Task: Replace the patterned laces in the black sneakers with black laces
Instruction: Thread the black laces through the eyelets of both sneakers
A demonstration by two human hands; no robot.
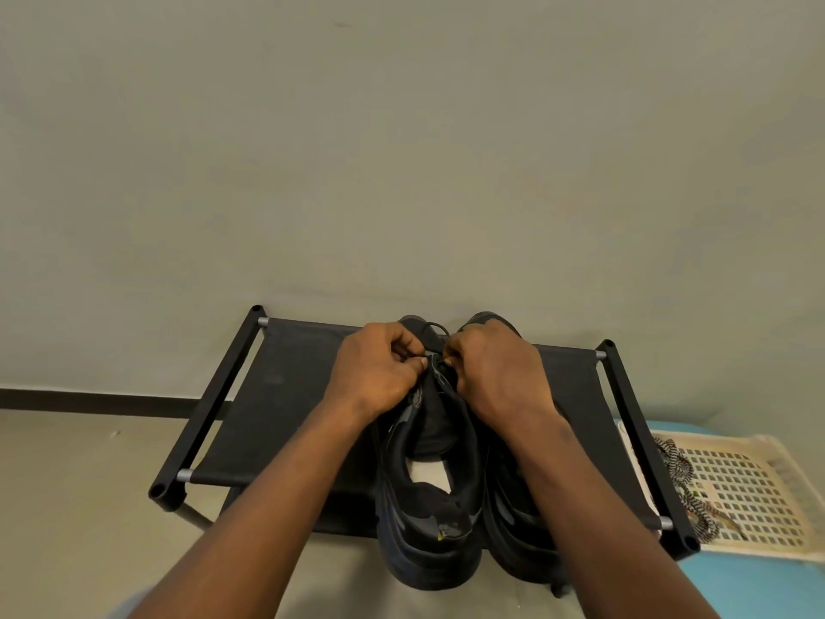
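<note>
Black sneakers sit side by side on the rack, heels toward the camera, and all the action is up at the tongue of the one on the left. Both hands are right on it. The left hand has its fingers curled in, thumb and forefinger nipping the black lace at the top of the lacing. The right hand faces it knuckle to knuckle, fingers tucked tight, pinching the same lace from the other side; the exact fingertip contact is too small to read. A loop of that lace arcs up just beyond the grip, between the two sets of knuckles.

Below the grip the tongue runs back to the open collar, a pale insole showing inside. The second shoe lies just to the right of the grip, mostly under the right forearm.

Underneath it all is a black fabric shoe rack, standing against a plain wall. Well off to the right of the grip, a cream perforated basket holds the patterned laces, lying in a loose tangle by its near edge, on a blue surface.
</note>
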